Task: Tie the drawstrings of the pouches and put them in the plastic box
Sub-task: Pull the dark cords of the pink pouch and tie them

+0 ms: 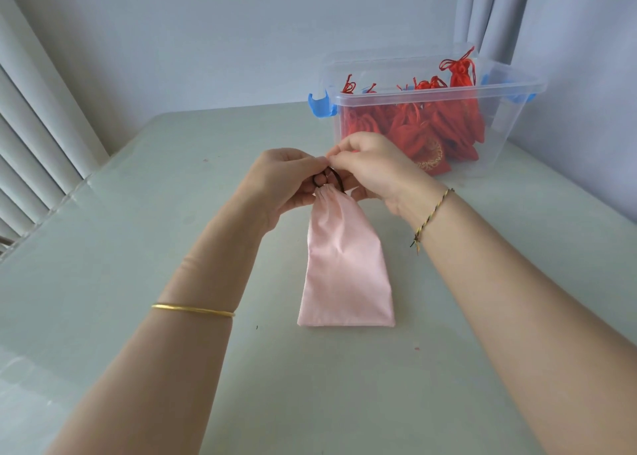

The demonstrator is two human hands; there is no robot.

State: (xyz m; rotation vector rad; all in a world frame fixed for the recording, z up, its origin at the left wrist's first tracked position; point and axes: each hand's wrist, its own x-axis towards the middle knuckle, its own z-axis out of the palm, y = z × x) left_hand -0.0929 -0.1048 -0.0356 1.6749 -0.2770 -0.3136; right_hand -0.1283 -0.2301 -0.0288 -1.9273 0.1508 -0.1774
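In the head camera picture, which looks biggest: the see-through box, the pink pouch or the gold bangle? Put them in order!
1. plastic box: biggest, though it is farthest away.
2. pink pouch: middle.
3. gold bangle: smallest, even though it is nearest the camera.

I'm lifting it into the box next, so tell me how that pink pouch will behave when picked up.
Probably floppy: the pink pouch lies flat on the table, neck gathered into pleats. Likely light, since it shows no bulge. Lifted by the dark drawstring, it might dangle and swing.
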